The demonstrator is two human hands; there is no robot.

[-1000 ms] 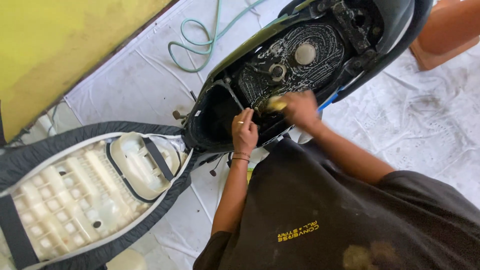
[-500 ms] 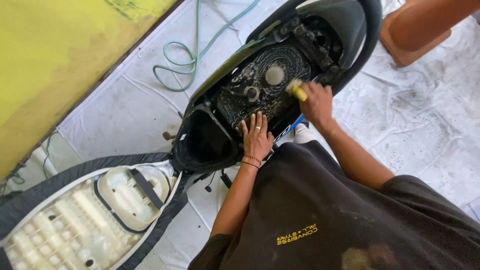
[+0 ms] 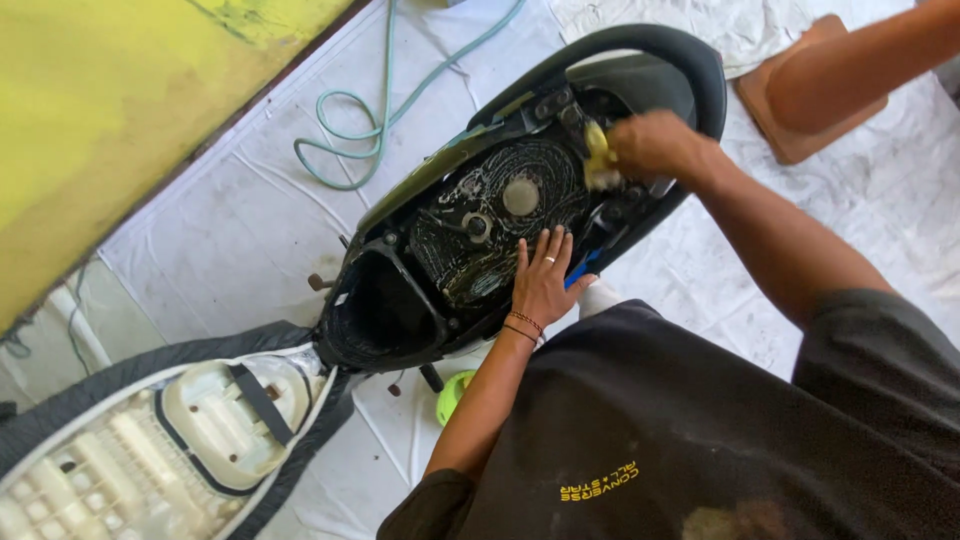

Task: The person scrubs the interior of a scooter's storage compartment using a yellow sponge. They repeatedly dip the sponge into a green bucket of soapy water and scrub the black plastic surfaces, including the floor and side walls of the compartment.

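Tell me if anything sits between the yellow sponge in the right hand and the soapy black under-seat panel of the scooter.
Nothing visible does. The right hand presses the yellow sponge against the rear of the soapy black under-seat panel, near the black grab rail. The left hand lies flat on the panel's near edge, to the side.

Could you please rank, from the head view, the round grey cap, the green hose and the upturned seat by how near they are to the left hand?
From the left hand, flat on the soapy scooter body:
1. Round grey cap, just above it on the body.
2. Green hose, coiled on the floor, upper left.
3. Upturned seat, hinged open at lower left.
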